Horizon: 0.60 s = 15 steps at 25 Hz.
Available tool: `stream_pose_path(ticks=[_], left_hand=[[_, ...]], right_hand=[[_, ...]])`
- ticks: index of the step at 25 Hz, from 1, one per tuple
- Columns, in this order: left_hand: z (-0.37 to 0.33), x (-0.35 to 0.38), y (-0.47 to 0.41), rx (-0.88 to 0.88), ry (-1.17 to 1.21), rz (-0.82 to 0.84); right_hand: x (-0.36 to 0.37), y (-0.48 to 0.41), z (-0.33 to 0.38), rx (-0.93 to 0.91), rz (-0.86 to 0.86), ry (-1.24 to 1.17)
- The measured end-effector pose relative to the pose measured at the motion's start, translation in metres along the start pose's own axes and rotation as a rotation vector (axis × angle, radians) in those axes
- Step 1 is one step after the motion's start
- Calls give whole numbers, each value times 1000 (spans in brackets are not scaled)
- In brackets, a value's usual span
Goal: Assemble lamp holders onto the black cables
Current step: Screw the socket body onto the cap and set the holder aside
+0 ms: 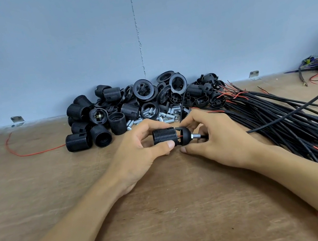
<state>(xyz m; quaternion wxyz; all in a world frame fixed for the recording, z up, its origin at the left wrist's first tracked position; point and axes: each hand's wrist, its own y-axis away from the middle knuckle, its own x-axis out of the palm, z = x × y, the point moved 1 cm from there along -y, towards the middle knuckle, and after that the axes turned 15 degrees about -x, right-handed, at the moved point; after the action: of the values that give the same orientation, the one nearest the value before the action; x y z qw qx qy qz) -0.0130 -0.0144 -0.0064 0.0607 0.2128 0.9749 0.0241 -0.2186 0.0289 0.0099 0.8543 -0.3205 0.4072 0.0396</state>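
Lying sideways between both hands, the lamp holder (165, 137) shows a ribbed black barrel, a domed cap and a silver threaded nipple. The left hand (138, 154) pinches the barrel. The right hand (215, 140) pinches the cap, and its black cable (279, 120) trails out past that hand. Beyond both hands, holder parts (143, 95) are heaped on the worktop (178, 211), and a cable bundle (293, 132) lies beside the right hand.
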Motion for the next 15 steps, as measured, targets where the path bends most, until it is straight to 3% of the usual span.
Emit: stream_pose_path(ticks=[10,15], left_hand=[[-2,-3,3,72,-175,-5],[-1,-2,0,-23,4,-30]], right_hand=[[0,1,-1,-93,37,100],[-2,-2,2,-130,42,115]])
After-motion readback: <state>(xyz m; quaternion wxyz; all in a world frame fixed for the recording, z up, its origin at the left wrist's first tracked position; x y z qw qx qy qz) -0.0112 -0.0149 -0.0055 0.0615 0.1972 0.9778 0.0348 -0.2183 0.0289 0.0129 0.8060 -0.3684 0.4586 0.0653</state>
